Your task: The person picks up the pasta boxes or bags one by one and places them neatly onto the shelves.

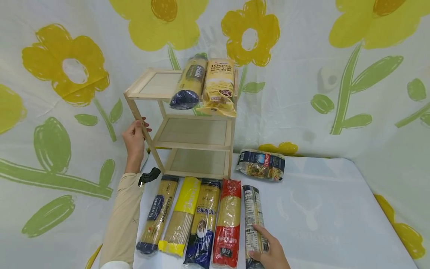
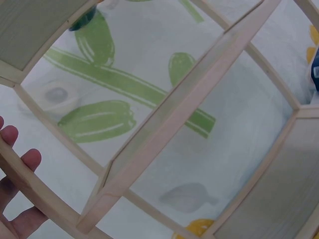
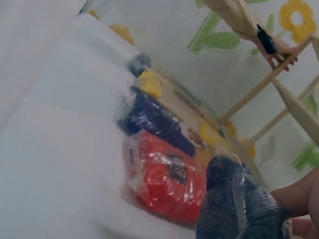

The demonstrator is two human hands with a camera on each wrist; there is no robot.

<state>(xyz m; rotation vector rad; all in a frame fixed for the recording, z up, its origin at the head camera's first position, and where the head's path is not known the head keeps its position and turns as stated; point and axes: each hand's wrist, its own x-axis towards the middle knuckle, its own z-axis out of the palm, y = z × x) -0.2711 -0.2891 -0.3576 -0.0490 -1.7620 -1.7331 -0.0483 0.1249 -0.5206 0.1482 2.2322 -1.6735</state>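
Observation:
A wooden three-tier rack (image 1: 181,144) stands at the back left. My left hand (image 1: 134,136) grips its left front post, fingers wrapped round the wood (image 2: 50,199) in the left wrist view. At the front, my right hand (image 1: 273,252) holds a spaghetti pack (image 1: 251,213) with a white printed label, which lies rightmost in a row. Its dark blue end (image 3: 234,204) fills the lower part of the right wrist view, with part of the hand at the edge. Beside it lies a red-ended pasta pack (image 1: 228,220).
Further left lie a blue-ended Ankara pack (image 1: 203,224), a yellow pack (image 1: 181,216) and a spaghetti pack (image 1: 158,216). On the rack's top tier rest a dark-ended pasta bag (image 1: 190,82) and a yellow pasta bag (image 1: 220,87). An Agnesi bag (image 1: 261,165) lies right of the rack.

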